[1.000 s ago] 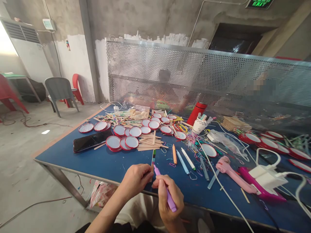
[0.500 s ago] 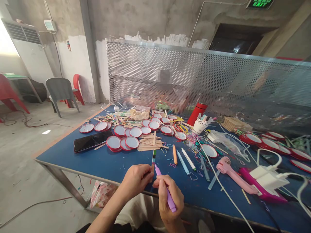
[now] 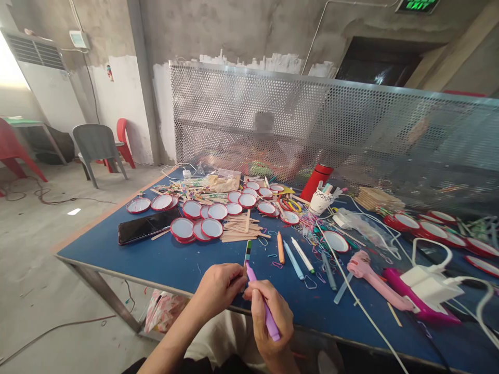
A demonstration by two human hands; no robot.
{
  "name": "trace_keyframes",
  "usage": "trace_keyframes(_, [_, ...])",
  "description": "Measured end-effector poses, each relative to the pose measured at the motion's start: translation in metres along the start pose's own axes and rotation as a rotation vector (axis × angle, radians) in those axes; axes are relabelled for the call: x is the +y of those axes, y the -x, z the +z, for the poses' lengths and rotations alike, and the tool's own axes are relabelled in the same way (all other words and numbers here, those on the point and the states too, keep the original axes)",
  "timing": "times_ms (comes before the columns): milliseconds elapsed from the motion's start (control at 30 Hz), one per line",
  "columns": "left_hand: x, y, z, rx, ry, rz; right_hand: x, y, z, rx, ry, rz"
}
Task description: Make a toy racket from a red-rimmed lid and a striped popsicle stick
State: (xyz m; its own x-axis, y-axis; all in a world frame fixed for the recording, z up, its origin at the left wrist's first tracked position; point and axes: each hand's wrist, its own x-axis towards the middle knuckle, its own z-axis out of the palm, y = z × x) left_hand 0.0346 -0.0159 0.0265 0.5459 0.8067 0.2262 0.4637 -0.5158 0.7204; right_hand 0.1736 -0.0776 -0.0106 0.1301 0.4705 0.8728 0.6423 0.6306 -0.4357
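Note:
My left hand (image 3: 224, 283) pinches the lower end of a popsicle stick (image 3: 248, 250), which stands up near the table's front edge with green and dark bands at its top. In my right hand (image 3: 273, 317) is a purple marker (image 3: 268, 317), its tip end against the stick just below the bands. Fingers hide the stick's lower part. Beyond my hands lies a pile of plain popsicle sticks (image 3: 239, 229). Right of it rest an orange marker (image 3: 280, 248), a light blue marker (image 3: 293, 261) and a white marker (image 3: 303, 255).
Several red-rimmed white discs (image 3: 212, 228) and a phone (image 3: 146, 227) lie to the left. A cup of markers (image 3: 322, 201), a red bottle (image 3: 316, 182), a pink handheld device (image 3: 378, 283) and white chargers (image 3: 429, 285) with cables occupy the right. Behind the table stands a perforated metal screen (image 3: 241, 124).
The purple marker and my right hand have shifted slightly left and up, onto the stick. The stick has turned a little in my left hand.

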Motion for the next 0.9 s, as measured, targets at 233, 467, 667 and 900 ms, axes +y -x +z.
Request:
trace_keyframes(233, [-0.0018, 0.0007, 0.0012, 0.003, -0.007, 0.0, 0.0006, -0.0001, -0.001, 0.003, -0.044, 0.024])
trace_keyframes(467, [-0.0018, 0.0001, 0.0006, -0.01, 0.016, -0.009, 0.0011, 0.0001, 0.0013, -0.007, -0.021, 0.012])
trace_keyframes(667, [-0.001, 0.0007, 0.0005, -0.018, 0.028, -0.015, -0.0002, -0.0014, 0.0001, 0.015, -0.025, 0.015])
trace_keyframes(900, [-0.0003, 0.0002, -0.0002, -0.009, 0.036, -0.008, -0.0002, -0.0004, -0.0013, -0.019, -0.007, 0.004])
